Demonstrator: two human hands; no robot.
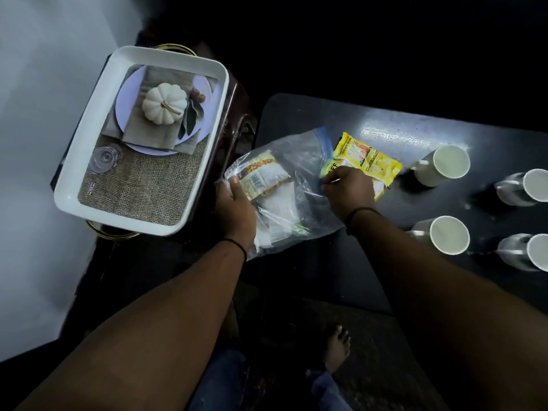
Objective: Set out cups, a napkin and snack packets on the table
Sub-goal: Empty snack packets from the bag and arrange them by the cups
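Observation:
A clear zip bag (292,170) lies on the left end of the dark table (400,137), with a snack packet (264,178) and white folded material inside. My left hand (235,207) grips the bag's left side, over the packet. My right hand (348,189) pinches the bag's blue zip edge. A yellow snack packet (367,155) lies on the table just beyond my right hand. Several white paper cups lie on their sides at the right: one (443,166) near the yellow packet, one (444,234) below it, others (525,186) at the frame edge.
A white tray (89,137) printed with a place setting and pumpkin sits on a dark stool to the left of the table. A pale wall fills the far left. My bare foot (336,347) stands on the dark floor below.

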